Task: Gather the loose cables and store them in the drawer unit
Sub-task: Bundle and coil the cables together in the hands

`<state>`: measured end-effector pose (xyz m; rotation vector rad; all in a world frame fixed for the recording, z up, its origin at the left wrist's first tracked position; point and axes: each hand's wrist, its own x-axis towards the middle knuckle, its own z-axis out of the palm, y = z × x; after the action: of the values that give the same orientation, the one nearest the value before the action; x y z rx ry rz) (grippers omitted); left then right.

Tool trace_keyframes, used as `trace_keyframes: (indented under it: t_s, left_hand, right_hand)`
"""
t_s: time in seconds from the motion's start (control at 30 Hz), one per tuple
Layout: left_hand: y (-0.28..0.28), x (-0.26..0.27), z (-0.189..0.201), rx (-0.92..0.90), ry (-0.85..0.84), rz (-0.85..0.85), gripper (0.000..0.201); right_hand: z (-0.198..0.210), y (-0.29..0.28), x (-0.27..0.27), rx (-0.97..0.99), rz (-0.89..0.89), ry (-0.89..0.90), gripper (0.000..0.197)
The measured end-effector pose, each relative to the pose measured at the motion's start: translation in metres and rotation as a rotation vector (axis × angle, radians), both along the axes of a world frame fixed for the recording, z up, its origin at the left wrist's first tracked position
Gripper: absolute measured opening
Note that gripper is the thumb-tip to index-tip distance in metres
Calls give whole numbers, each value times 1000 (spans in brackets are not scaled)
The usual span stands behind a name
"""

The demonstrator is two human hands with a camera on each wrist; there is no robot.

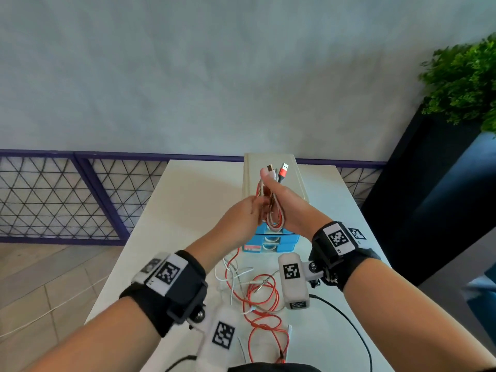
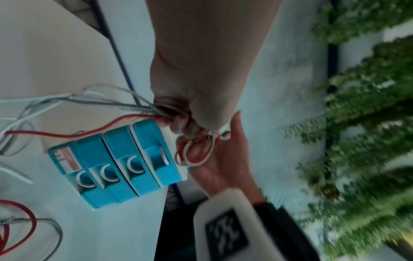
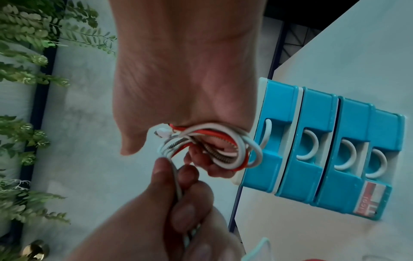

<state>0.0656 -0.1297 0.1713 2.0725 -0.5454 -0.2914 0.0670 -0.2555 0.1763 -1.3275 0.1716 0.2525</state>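
My right hand (image 1: 284, 202) grips a folded bundle of red, white and braided cables (image 1: 276, 222), held up in front of the drawer unit (image 1: 273, 241); two USB plugs (image 1: 284, 168) stick up above the thumb. My left hand (image 1: 241, 213) pinches the strands just left of the bundle, and they trail down to the loose cables (image 1: 257, 299) on the table. In the right wrist view the bundle's loops (image 3: 223, 146) hang below my right hand (image 3: 185, 91), and the left hand (image 3: 178, 203) pinches the strands. The blue drawers (image 2: 116, 164) all look closed.
The white table (image 1: 188, 210) is narrow, with a purple mesh fence (image 1: 67, 197) behind it at the left. A dark planter (image 1: 429, 197) with a green plant (image 1: 464, 81) stands at the right. A black cable (image 1: 346, 318) runs over the table's near right part.
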Motion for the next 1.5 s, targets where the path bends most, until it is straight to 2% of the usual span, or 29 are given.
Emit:
trace_keyframes:
  t_s: [0.03,0.1,0.13,0.17,0.2,0.23,0.27,0.3,0.33,0.37,0.4,0.5,0.57,0.67,0.8,0.9,1.03,1.13,1.23,1.33,1.43,1.5]
  left_hand:
    - [0,-6,4,32,-67,39,39]
    - [-7,-1,-1,92,-54,32,33]
    - [-24,3,-6,242,13,33,29]
    - [-16,7,-11,400,133,-57,36]
    - [-22,12,-20,668,175,-73,45]
    - [-27,15,-26,837,81,27,41]
    - [-24,13,-27,635,94,54,32]
    - [-17,13,-26,452,47,-6,28]
    - [-19,-1,-18,423,-59,15,29]
    - [-17,-8,2,262,-92,4,30]
    - [-11,-10,12,226,-70,-31,29]
    - [-10,-2,16,340,-87,-168,25]
    - [-7,3,12,405,4,-240,25]
    - [0,6,5,324,150,-313,34]
    - [4,7,-5,169,165,-313,38]
    - [9,9,-11,105,210,-330,39]
    - [10,8,-11,114,252,-324,44]
    - [15,6,-15,57,324,-348,44]
    - [20,3,-15,-19,440,-373,49]
    - [27,6,-14,-45,589,-403,56]
    - [43,10,-23,-105,715,-406,50]
    - [50,11,-30,-137,721,-368,43]
  right_hand:
    - [0,1,-1,-44,20,-23,46]
    - [-1,1,-1,-112,35,-38,41]
    - [-1,2,-1,-133,33,-29,39]
    - [-1,2,-1,-152,28,-21,39]
    - [-1,1,0,-164,20,-14,38]
    - [-2,1,0,-176,13,-13,36]
    - [-3,1,1,-187,6,-16,34]
    - [-4,1,2,-205,0,-21,33]
    - [-5,0,3,-226,-12,-22,33]
    - [-5,0,4,-250,-24,-27,34]
    - [-7,0,5,-263,-39,-31,36]
    - [-10,-1,10,-245,-87,-50,38]
    - [-11,-4,12,-189,-123,-63,39]
    - [-6,-3,14,-21,-162,-78,40]
    - [3,4,8,293,-196,-101,39]
    - [4,6,2,394,-193,-113,39]
    - [3,13,-1,411,-217,-88,40]
    - [3,12,-1,435,-183,-92,41]
    - [3,10,0,442,-156,-94,41]
    - [4,7,2,380,-232,-112,41]
    - [9,-11,5,361,-323,-118,41]
    - [10,-21,6,378,-326,-102,41]
